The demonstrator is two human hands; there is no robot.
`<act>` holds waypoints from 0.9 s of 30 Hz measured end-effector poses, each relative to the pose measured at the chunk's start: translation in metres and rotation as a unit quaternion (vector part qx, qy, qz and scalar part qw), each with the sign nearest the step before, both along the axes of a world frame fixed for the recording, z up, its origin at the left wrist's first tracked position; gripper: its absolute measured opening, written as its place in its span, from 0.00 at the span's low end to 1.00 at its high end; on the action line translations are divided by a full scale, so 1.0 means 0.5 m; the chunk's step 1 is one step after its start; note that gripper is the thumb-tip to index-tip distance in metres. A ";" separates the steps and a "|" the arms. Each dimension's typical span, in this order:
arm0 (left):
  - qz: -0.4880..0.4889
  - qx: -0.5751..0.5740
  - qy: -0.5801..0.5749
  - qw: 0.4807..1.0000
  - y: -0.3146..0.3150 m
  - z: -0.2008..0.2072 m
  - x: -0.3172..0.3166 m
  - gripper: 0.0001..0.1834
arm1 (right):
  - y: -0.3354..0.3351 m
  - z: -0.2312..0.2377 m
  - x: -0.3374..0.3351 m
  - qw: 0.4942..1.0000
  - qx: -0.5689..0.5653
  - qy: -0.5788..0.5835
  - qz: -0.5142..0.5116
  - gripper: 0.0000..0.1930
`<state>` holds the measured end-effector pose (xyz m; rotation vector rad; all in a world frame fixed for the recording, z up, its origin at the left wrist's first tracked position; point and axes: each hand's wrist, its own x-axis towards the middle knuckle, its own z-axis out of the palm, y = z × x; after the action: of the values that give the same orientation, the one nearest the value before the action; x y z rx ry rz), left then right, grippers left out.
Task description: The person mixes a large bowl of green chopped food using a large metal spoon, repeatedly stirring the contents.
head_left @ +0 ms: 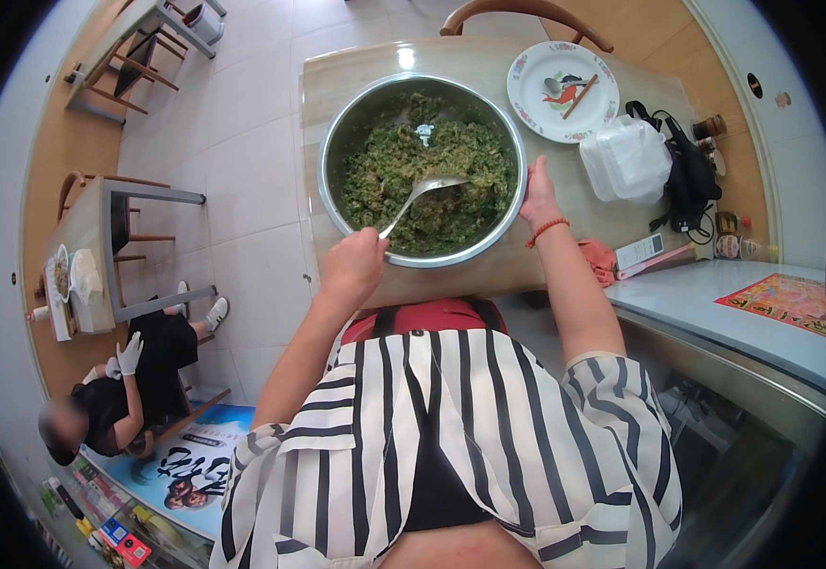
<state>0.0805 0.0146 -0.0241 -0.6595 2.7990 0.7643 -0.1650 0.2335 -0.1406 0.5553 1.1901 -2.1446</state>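
Observation:
A wide stainless steel bowl (518, 190) stands on the table before me, filled with a chopped green and brown mixture (375, 180). My left hand (354, 268) is closed around the handle of a large metal spoon (422, 192), at the near left rim. The spoon's head lies on the mixture near the middle of the bowl. At the bowl's right side, my right hand (538, 194) grips the outer wall and rim, thumb upward. A beaded red bracelet circles that wrist. Some fingers are hidden by the bowl's edge.
Right of the bowl on the table (451, 283) are a patterned plate (526, 85) with a small spoon, a white plastic bag (626, 159), a black bag (686, 180) and small jars. A wooden chair (526, 9) stands behind. At left sits a gloved person (162, 351).

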 end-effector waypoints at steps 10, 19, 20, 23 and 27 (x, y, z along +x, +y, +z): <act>-0.067 0.028 -0.032 0.997 0.071 0.012 -0.142 0.14 | 0.007 -0.040 -0.050 0.998 -0.004 -0.013 0.055 0.38; -0.118 -0.067 0.023 0.990 0.028 0.066 -0.026 0.08 | -0.022 -0.006 -0.050 0.998 -0.006 -0.052 0.026 0.32; -0.099 -0.054 0.018 0.993 0.033 0.074 -0.028 0.08 | -0.023 -0.006 -0.050 0.999 0.005 -0.050 0.021 0.31; -0.027 -0.018 0.009 0.999 0.073 0.066 -0.083 0.09 | -0.017 -0.027 -0.053 0.999 0.011 -0.048 0.011 0.29; -0.048 -0.035 0.000 0.998 0.100 0.029 -0.151 0.10 | -0.031 0.004 -0.041 0.998 0.056 0.013 -0.008 0.26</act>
<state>0.0052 0.0646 -0.0094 -0.5312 2.8453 0.6500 -0.1856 0.2180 -0.1388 0.5880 1.3310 -2.1132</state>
